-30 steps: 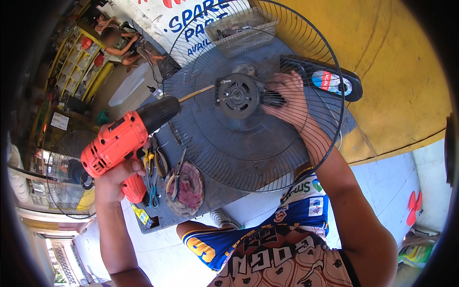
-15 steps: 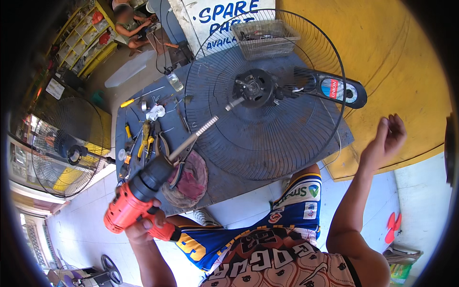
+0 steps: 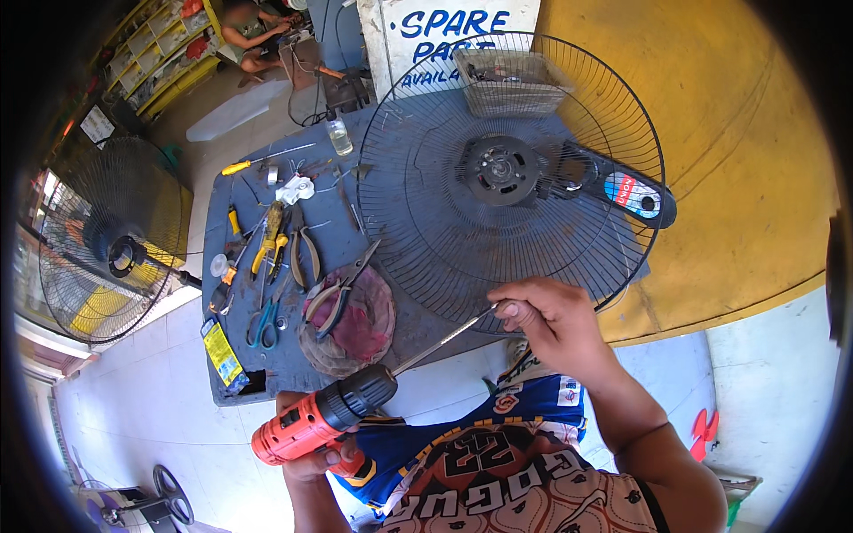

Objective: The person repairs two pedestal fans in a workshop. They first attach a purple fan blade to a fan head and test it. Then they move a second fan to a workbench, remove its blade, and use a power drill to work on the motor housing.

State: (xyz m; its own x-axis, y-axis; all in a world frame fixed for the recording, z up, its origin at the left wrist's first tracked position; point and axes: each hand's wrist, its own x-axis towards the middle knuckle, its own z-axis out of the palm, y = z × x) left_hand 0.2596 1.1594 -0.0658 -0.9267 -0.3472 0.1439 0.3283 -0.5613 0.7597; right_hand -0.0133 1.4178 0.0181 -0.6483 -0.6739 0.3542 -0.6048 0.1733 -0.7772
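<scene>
Cluttered workbench beyond both hands: left hand grips orange drill, right hand pinches its long bit; accidental triggering could wrench fingers.

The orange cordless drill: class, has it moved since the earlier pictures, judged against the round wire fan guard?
Yes. The orange cordless drill has pulled back from the round wire fan guard, toward the person's body.
</scene>
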